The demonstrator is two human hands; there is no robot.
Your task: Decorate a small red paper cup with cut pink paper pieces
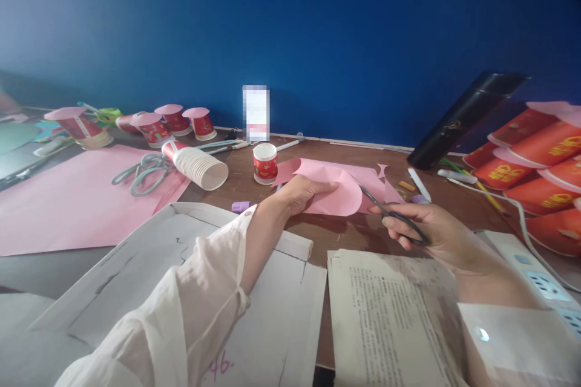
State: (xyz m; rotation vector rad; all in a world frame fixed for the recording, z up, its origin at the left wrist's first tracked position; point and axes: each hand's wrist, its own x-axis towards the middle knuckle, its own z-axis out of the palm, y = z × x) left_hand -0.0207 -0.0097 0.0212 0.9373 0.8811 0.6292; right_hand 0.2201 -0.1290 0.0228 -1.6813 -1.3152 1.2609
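My left hand (pixel 302 193) grips a sheet of pink paper (pixel 329 178), its thumb lying on top and the other fingers mostly hidden. In my right hand (pixel 420 227) is a pair of dark-handled scissors (pixel 402 217), my fingers closed round the loops. The blades reach the right side of the pink paper, beside a rounded, curling flap. A small pink scrap (pixel 383 170) stands off the paper's right edge. Just left of the sheet, a red patterned paper cup (pixel 265 164) stands upright with its pale rim on top.
Several pink-topped red cups (pixel 200 124) stand along the left, near a stack of nested cups (pixel 200 164). Large pink sheets (pixel 86 193) lie there with a grey cord (pixel 145 174). A phone (pixel 256 113) leans on the wall. Rightward are a black cylinder (pixel 463 121), red boxes (pixel 540 151) and a power strip (pixel 540 272).
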